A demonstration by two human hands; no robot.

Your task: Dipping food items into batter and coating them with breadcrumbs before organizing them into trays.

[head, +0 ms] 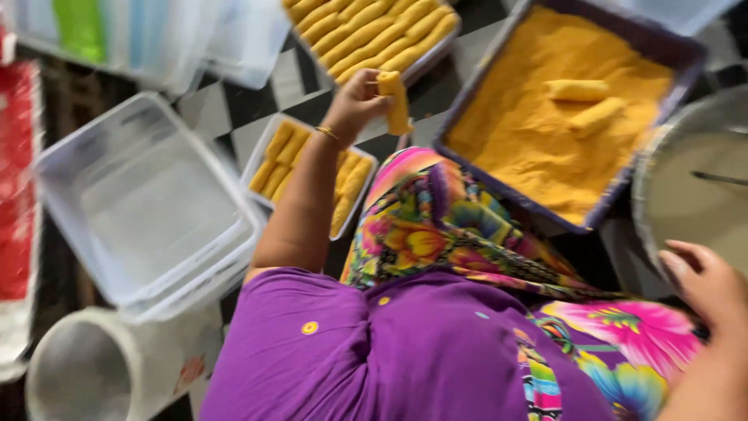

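My left hand (354, 101) is raised over the floor and grips a crumb-coated yellow roll (396, 101) by its upper end. Just below it lies a small clear container (257, 160) partly filled with coated rolls (282, 152). My right hand (705, 284) is at the lower right with its fingers apart, holding nothing, close to the rim of a metal bowl (647, 168) of pale batter. A dark-rimmed tray (467, 93) of orange breadcrumbs lies between the hands, with two rolls (584, 101) on the crumbs. My purple sleeve and flowered cloth fill the bottom of the view.
A full container of coated rolls (374, 31) sits at the top. Stacked empty clear containers (148, 210) lie at left, more plastic tubs (156, 39) at top left. A white bucket (86, 366) stands bottom left, a red object (17, 179) at the left edge.
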